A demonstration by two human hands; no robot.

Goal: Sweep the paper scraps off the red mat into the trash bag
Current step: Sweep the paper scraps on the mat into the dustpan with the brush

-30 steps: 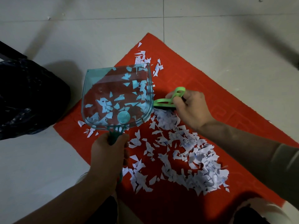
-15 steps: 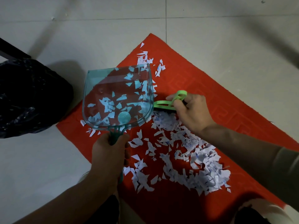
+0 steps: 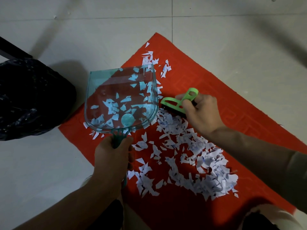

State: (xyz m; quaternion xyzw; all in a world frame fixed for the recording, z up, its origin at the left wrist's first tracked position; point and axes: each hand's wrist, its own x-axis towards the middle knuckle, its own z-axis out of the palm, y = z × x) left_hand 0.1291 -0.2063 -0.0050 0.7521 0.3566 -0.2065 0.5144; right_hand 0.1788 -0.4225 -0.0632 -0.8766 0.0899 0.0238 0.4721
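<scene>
A red mat lies on the tiled floor, strewn with white paper scraps. My left hand grips the handle of a clear teal dustpan that lies over the mat's left corner, with scraps seen through it. My right hand holds a small green brush just right of the pan's side, its bristles on the scraps. The black trash bag sits on the floor left of the pan.
A dark bar crosses the floor above the bag. More scraps lie near the mat's far corner. My knees show at the bottom edge. Pale floor tiles surround the mat.
The brush and my right hand have shifted slightly right and away from the pan's edge. The dustpan has stayed almost in place.
</scene>
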